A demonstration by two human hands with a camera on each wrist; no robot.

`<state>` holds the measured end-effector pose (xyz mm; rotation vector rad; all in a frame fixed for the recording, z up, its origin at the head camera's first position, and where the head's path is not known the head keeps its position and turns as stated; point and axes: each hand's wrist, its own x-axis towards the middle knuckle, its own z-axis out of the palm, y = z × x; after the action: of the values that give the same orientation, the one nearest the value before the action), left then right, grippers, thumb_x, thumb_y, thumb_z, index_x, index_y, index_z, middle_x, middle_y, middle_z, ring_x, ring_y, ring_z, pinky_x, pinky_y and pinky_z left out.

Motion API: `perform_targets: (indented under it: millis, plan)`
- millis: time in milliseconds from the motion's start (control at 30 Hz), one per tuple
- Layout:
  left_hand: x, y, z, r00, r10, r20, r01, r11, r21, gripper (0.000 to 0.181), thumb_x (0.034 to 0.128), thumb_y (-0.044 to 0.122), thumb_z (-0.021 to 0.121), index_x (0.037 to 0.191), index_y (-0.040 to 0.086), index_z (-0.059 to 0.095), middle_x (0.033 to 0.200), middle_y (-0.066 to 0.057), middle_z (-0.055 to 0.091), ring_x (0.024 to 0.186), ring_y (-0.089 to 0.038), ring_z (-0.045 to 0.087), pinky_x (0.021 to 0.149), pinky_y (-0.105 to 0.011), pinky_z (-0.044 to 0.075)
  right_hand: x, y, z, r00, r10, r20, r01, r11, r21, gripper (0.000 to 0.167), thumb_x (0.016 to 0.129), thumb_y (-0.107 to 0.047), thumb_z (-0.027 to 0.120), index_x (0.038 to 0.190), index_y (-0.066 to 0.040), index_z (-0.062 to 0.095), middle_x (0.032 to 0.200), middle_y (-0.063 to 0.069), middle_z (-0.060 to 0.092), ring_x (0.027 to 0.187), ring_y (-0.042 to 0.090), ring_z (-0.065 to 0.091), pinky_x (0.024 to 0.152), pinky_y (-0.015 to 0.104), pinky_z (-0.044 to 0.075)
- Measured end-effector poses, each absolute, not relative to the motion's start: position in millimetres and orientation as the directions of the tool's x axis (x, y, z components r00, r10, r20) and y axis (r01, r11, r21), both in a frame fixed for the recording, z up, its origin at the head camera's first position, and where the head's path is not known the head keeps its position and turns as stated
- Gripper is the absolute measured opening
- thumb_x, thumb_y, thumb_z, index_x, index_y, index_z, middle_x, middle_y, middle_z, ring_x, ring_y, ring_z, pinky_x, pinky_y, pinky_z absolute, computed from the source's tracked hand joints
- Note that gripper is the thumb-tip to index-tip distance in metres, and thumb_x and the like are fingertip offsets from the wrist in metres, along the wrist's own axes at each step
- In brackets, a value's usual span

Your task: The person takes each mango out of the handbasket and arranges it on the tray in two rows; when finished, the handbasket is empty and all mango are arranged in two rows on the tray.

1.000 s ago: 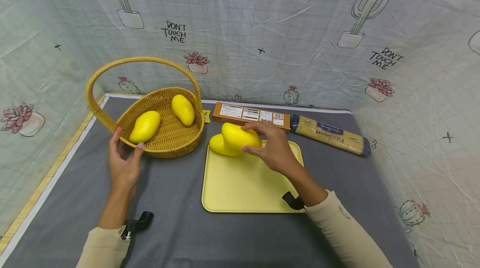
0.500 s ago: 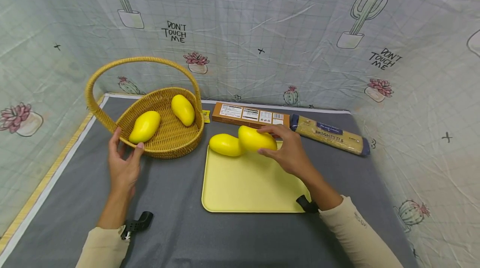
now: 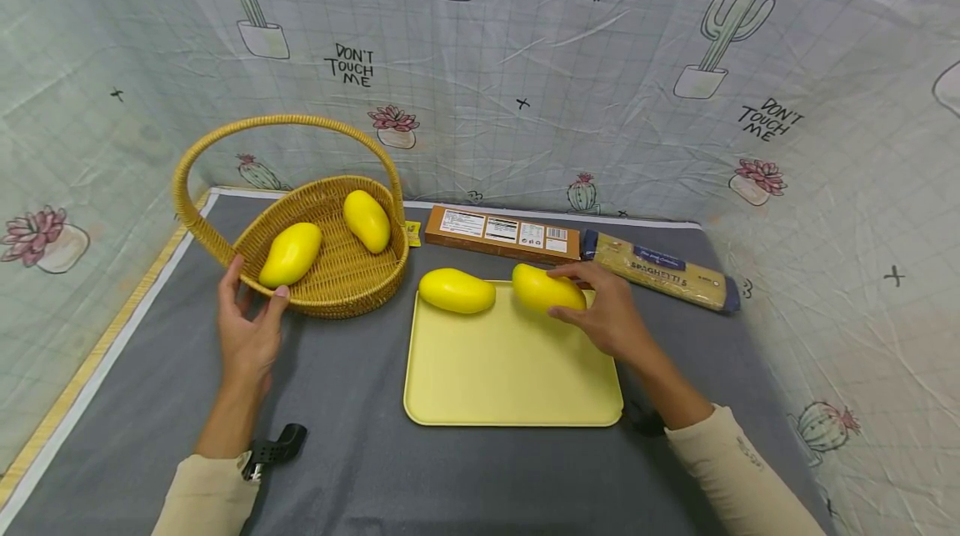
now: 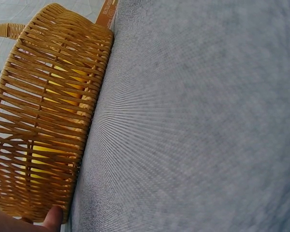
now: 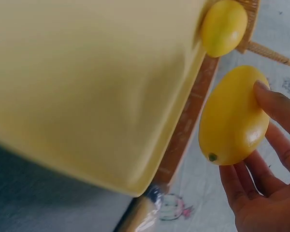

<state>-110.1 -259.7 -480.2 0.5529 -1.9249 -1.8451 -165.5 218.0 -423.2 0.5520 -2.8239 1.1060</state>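
The right hand (image 3: 603, 315) pinches a yellow mango (image 3: 546, 289) between thumb and fingers at the back right of the yellow tray (image 3: 510, 378). In the right wrist view this mango (image 5: 234, 116) shows a gap from the tray's edge. Another mango (image 3: 457, 291) lies at the tray's back left. The left hand (image 3: 247, 340) holds the near left rim of the wicker basket (image 3: 348, 303), thumb in front. Inside the basket are two mangoes, one at the left (image 3: 291, 253) and one at the right (image 3: 367, 221). In the left wrist view, fingertips (image 4: 53, 218) touch the basket's woven side (image 4: 48, 111).
Behind the tray lies a brown box (image 3: 502, 232), with a spaghetti packet (image 3: 660, 269) to its right. A small yellow packet (image 3: 412, 233) sits beside the basket. The basket's tall handle (image 3: 288, 119) arches over it, and a patterned cloth hangs behind.
The right hand has carried its mango to the right, away from the mango at the tray's back left. The left hand and basket have stayed in place.
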Motion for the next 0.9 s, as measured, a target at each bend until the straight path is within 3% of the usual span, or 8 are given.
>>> perform_targets:
  millis: [267,600,900]
  plan:
    - [-110,-259,-480,-0.835,-0.550,0.022,-0.008,0.051,0.999,0.081,0.1019,0.011,0.069,0.167,0.036,0.029,0.177,0.006,0.016,0.164,-0.026,0.020,0.134,-0.052,0.022,-172,228,-434,-0.940,-0.314,0.132,-0.325,0.715,-0.618,0.049,0.086,-0.015,0.090,0.132,-0.014,0.073,0.136,0.012,0.069,0.125,0.035,0.062,0.104,0.054,0.058]
    - [-111,-261,-481,-0.835,-0.550,0.020,-0.012,0.055,0.998,0.082,0.1018,0.011,0.069,0.168,0.035,0.028,0.178,0.006,0.016,0.165,-0.027,0.019,0.134,-0.053,0.022,-178,223,-441,-0.931,-0.347,0.112,-0.346,0.742,-0.575,0.047,0.088,-0.017,0.089,0.133,-0.017,0.074,0.136,0.009,0.071,0.118,0.032,0.062,0.101,0.051,0.057]
    - [-110,-259,-480,-0.832,-0.555,0.021,-0.020,0.068,0.997,0.079,0.1024,0.012,0.069,0.167,0.038,0.029,0.177,0.009,0.016,0.164,-0.027,0.020,0.134,-0.053,0.023,-181,216,-442,-0.926,-0.364,0.099,-0.352,0.744,-0.567,0.048,0.089,-0.016,0.088,0.135,-0.016,0.073,0.138,0.009,0.071,0.127,0.035,0.062,0.107,0.056,0.051]
